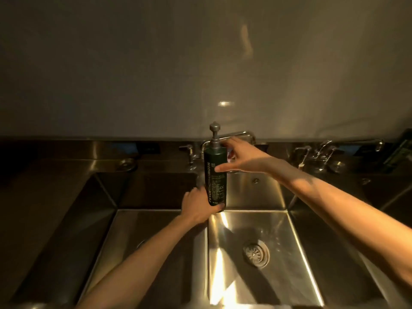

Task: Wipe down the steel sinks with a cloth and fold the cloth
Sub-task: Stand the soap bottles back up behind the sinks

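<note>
Two bare forearms reach in from the lower edge over a steel sink, whose floor shines with streaks of light around a round drain strainer. A bright line runs down the floor just left of the strainer; the left forearm covers most of the steel beyond that line. Above the sink's back edge the left hand grips the lower end of a tall dark green pump bottle, its fingers curled round the base and clamped on it, so the bottle stands upright in the air over the basin. The right hand is at the bottle's upper half: its thumb lies across the front of the printed label, while the other fingers are stretched out straight and spread apart beside the bottle's shoulder, just below the grey pump head. Whether those fingers press on the bottle cannot be told. Behind them is a steel faucet, with a smaller tap to its left and more taps well to the right along the steel worktop. A pale wall rises behind.
</note>
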